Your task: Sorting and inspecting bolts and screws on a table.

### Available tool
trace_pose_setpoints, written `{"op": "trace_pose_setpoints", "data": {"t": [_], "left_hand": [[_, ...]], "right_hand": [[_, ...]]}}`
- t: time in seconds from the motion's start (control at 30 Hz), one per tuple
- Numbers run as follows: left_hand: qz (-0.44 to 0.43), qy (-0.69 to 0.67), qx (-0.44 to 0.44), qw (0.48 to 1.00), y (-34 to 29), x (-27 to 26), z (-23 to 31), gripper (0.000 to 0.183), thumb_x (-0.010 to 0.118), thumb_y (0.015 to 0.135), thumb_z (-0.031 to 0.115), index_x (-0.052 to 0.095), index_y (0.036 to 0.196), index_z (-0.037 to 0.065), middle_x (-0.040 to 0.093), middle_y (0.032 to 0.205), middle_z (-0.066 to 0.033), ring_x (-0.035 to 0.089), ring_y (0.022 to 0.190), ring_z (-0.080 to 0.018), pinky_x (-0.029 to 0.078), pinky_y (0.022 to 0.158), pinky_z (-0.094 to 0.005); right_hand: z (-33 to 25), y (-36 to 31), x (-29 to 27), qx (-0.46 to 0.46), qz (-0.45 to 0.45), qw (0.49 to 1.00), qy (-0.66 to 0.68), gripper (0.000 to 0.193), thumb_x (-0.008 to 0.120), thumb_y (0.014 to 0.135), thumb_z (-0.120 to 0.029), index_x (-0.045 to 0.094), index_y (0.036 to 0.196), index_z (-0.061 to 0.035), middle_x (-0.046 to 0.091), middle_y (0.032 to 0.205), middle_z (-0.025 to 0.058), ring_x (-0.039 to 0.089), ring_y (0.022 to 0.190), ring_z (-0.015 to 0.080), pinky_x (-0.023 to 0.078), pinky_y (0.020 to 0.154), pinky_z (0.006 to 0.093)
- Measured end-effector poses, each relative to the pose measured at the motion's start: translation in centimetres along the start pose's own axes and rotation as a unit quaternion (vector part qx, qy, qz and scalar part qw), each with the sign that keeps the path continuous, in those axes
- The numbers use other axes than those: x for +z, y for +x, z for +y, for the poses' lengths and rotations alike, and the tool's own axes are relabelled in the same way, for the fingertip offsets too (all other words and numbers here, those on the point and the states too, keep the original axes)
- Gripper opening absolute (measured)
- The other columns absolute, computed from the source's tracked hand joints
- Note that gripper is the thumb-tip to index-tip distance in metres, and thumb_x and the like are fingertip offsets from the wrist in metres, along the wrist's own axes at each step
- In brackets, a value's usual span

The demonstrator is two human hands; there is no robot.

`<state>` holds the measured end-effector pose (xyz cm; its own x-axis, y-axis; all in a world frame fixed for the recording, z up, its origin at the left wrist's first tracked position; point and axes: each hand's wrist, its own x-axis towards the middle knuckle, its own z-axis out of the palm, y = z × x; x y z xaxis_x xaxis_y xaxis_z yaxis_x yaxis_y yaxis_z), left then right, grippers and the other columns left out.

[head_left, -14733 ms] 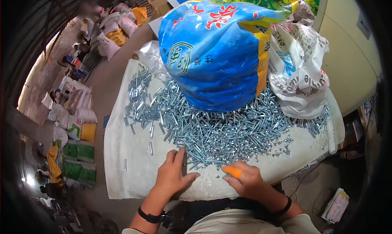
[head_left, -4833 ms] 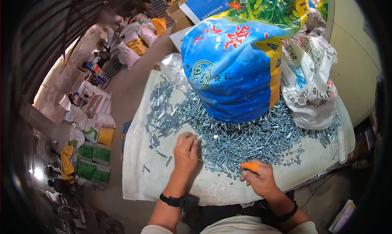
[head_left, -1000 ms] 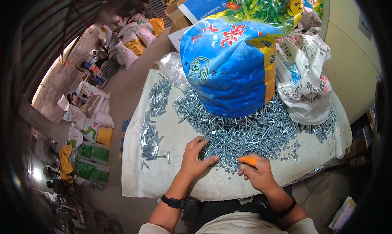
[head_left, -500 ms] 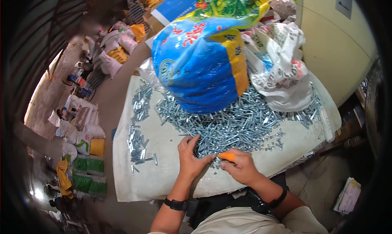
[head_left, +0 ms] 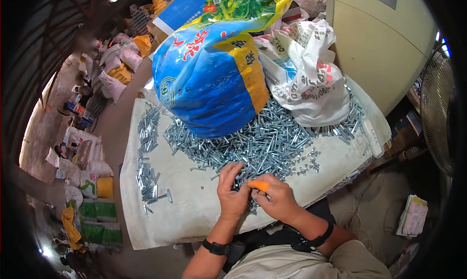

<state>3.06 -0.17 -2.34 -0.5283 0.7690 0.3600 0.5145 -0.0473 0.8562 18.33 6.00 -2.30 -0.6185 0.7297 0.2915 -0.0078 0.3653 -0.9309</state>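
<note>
A big heap of silver bolts (head_left: pixel 253 147) lies on a white cloth (head_left: pixel 189 206) in front of me. My left hand (head_left: pixel 232 194) and my right hand (head_left: pixel 275 201) meet at the near edge of the heap, fingers curled together around something small that I cannot make out. An orange cover (head_left: pixel 261 185) sits on a right fingertip. A sorted row of bolts (head_left: pixel 146 162) runs down the cloth's left side. I wear a black watch on the left wrist and a black band on the right.
A large blue and yellow sack (head_left: pixel 209 79) stands behind the heap, a white printed sack (head_left: pixel 306 79) to its right. A beige cabinet (head_left: pixel 384 40) and a fan (head_left: pixel 438 118) are at the right. More sacks lie on the floor (head_left: pixel 92 152) at left.
My left hand has come off the heap and closed in against my right hand. The view has shifted, so the cloth sits more to the left.
</note>
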Motion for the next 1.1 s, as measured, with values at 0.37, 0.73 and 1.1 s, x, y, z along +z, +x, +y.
{"op": "trace_pose_setpoints", "data": {"t": [0.37,0.73,1.1], "left_hand": [[-0.114,0.039,0.161,0.980,3.0,2.5,1.6,0.056,0.066,0.068,-0.013,0.074,0.121,0.005,0.064,0.131,-0.0177,0.061,0.124,-0.0351,0.048,0.105,-0.0421],[-0.263,0.051,0.201,0.942,6.0,0.8,1.5,0.065,0.069,0.066,-0.015,0.069,0.127,0.007,0.061,0.139,-0.0175,0.057,0.131,-0.0407,0.047,0.109,-0.0468],[-0.324,-0.124,0.085,0.934,7.1,-1.8,-0.9,0.041,0.079,0.077,-0.005,0.079,0.116,0.006,0.068,0.138,-0.0132,0.056,0.139,-0.0328,0.044,0.116,-0.0431]], "right_hand": [[1.4,-0.5,-0.6,0.121,0.124,0.961,0.214,0.026,0.064,0.095,0.007,0.070,0.120,0.0045,0.069,0.102,0.0076,0.071,0.085,0.0110,0.059,0.073,0.0253],[2.3,-0.4,-2.6,0.128,0.099,0.964,0.211,0.024,0.059,0.095,0.011,0.068,0.117,0.0081,0.066,0.106,0.0092,0.072,0.083,0.0135,0.058,0.073,0.0253],[1.3,-0.6,-1.8,0.108,0.134,0.965,0.196,0.025,0.060,0.098,0.010,0.065,0.122,0.0065,0.063,0.109,0.0093,0.070,0.090,0.0159,0.060,0.073,0.0256]]}}
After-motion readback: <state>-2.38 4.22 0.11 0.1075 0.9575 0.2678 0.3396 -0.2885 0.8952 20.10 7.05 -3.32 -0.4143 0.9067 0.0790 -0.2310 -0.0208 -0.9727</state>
